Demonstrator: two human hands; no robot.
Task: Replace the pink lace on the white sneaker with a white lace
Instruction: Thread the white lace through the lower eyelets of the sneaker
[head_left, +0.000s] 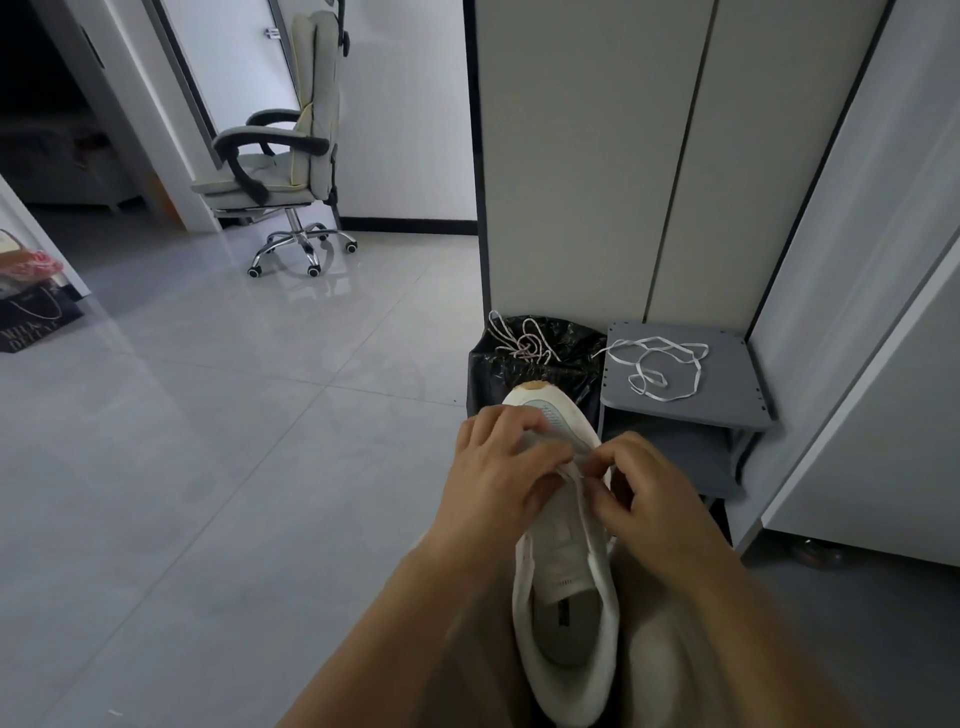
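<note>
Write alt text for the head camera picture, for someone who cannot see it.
Two bare hands, left hand and right hand, work at the eyelets of a lace-free white sneaker held in the lap. Ahead, a pink lace lies across a black-lined bin, and a white lace lies loose on a grey stool beside it.

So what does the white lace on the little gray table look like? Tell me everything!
The white lace is a thin, flat string, probably woven fabric. It lies loose and tangled in loops on top of the small gray stand, beside the black bin. One end trails over the stand's left edge toward the bin. It is not threaded into anything, and neither hand touches it; only the stand's top does.
</note>
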